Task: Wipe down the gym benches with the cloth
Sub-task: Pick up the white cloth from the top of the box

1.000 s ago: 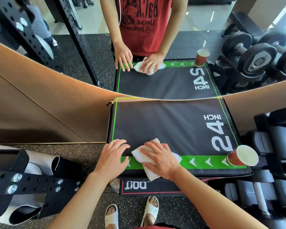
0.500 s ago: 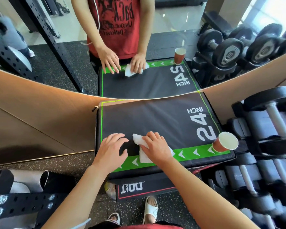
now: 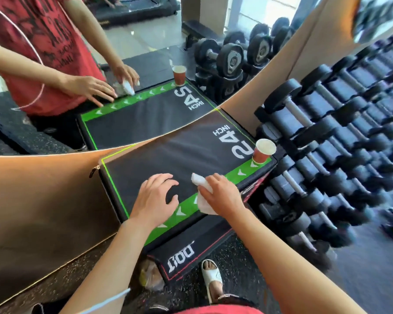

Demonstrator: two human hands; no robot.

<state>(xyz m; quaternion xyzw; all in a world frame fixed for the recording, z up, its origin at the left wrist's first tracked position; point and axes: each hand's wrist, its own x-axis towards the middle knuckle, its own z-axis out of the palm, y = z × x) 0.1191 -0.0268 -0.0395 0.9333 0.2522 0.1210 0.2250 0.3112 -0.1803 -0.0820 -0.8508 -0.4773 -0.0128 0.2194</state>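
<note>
White cloth (image 3: 202,196) crumpled, apparently thin, under right hand (image 3: 222,196) on pad (image 3: 168,159).

the scene was brightly lit by daylight — pale glare washed the mirror (image 3: 145,53) at the upper right. the wide lens bowed straight edges, and motion blur smeared the dumbbell rack (image 3: 340,155) on the right — the centre stayed fairly sharp.

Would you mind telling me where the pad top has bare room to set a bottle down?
The black middle of the pad is bare, between the hands and the mirror. Crowded: the near edge, with left hand, cloth under the right hand, and the cup corner.
</note>
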